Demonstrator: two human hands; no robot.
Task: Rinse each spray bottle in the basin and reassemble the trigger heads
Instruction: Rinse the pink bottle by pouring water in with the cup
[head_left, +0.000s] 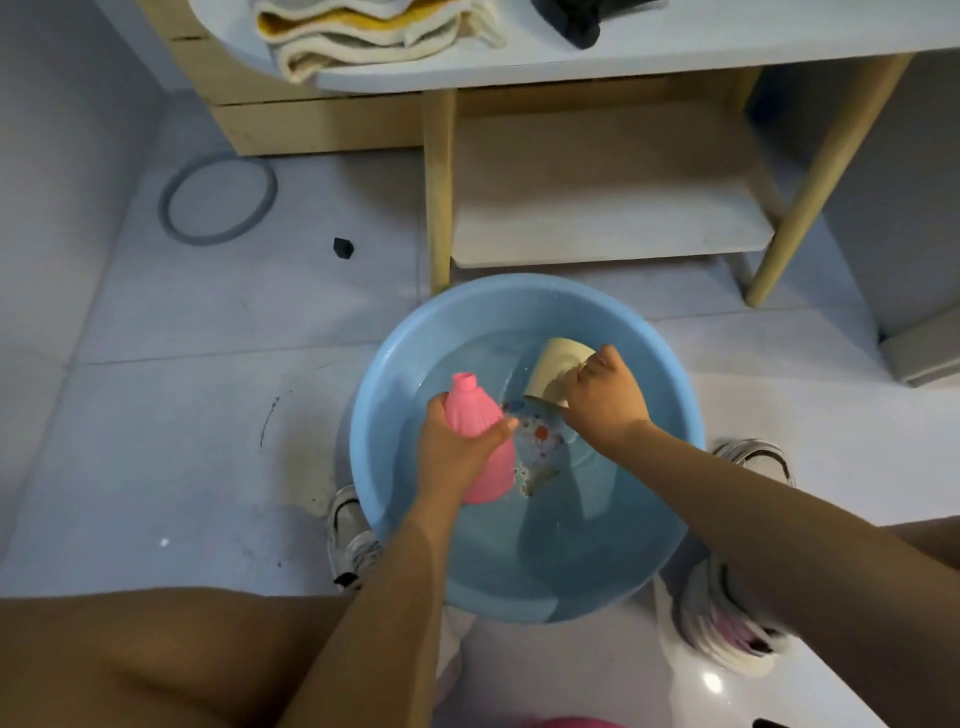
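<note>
Head view: a blue basin (670, 364) is seen from above on the tiled floor, partly filled with water, and serves as the landmark below.
Left hand: the left hand (457, 452) is held over the near-left part of the basin, with the forearm reaching in across the near rim.
Left fingers: the fingers (501, 431) are wrapped around the body of a pink bottle (475, 410), thumb on one side and the rest curled behind it.
Pink bottle: it is held tilted, with its open neck pointing away toward the far-left rim of the basin and its base low near the water; no trigger head is on it.
Right hand: the right hand (605, 400) is held over the middle of the basin, with the forearm entering over the right rim and the wrist bent downward.
Right fingers: they are closed on the side of a beige cup (556, 374); how each one lies cannot be told.
Beige cup: it is tipped on its side above the water, just right of the pink bottle.
Water: coloured specks and small bubbles (540, 441) are seen floating between the two hands.
Shoes: a white shoe (353, 535) is set against the basin's left side, and another is seen at its right.
Surface: folded towels (363, 31) are laid on a pale surface (675, 57) beyond the basin's far rim.
</note>
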